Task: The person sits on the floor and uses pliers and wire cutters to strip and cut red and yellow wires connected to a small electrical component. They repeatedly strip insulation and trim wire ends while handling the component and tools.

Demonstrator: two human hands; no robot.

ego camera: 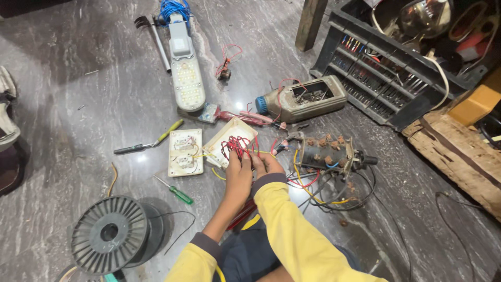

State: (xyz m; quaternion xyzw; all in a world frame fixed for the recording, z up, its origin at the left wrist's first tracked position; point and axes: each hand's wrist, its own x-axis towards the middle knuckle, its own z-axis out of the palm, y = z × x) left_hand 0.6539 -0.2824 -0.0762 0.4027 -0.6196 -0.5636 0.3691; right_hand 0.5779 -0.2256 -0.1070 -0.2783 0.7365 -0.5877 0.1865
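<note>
- The left hand (237,175) and the right hand (267,164) meet over a tangle of red wires (238,145), each grip pinched on the strands.
- The wires spill from an open cream switch box (229,138) lying on the grey marble floor (104,89).
- Just left of it lies a white socket plate (186,152).
- A green screwdriver (175,191) lies near the left forearm.
- A black wire spool (110,234) sits well apart, lower left.
</note>
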